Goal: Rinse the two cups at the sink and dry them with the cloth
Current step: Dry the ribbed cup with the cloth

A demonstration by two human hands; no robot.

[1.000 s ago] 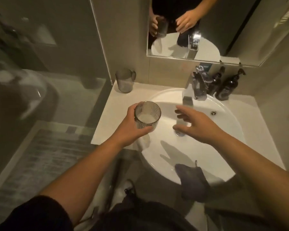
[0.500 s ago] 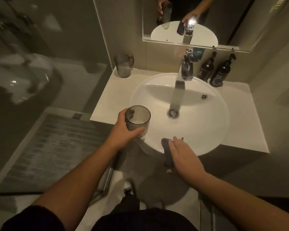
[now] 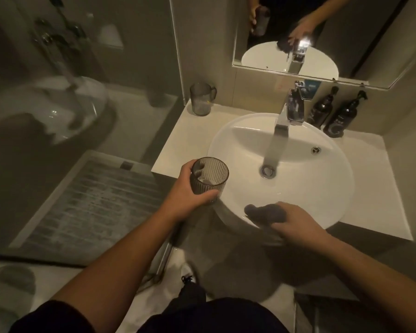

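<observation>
My left hand (image 3: 186, 188) grips a ribbed grey glass cup (image 3: 210, 179), upright, at the left rim of the white round sink (image 3: 322, 188). My right hand (image 3: 296, 218) holds a dark grey cloth (image 3: 265, 212) bunched at the sink's front rim. A second grey cup with a handle (image 3: 201, 99) stands on the counter's back left corner, beside the glass partition. The chrome tap (image 3: 287, 116) reaches over the basin, above the drain (image 3: 267, 170).
Two dark pump bottles (image 3: 332, 114) stand against the wall at the right of the tap. A mirror (image 3: 298, 32) hangs above. The white counter (image 3: 375, 188) extends right of the sink. A glass shower partition (image 3: 82, 116) and grey floor mat lie to the left.
My right hand left the basin, reached the cloth on the sink's front rim and now holds it lifted and bunched. My left hand kept the ribbed cup, shifting slightly left.
</observation>
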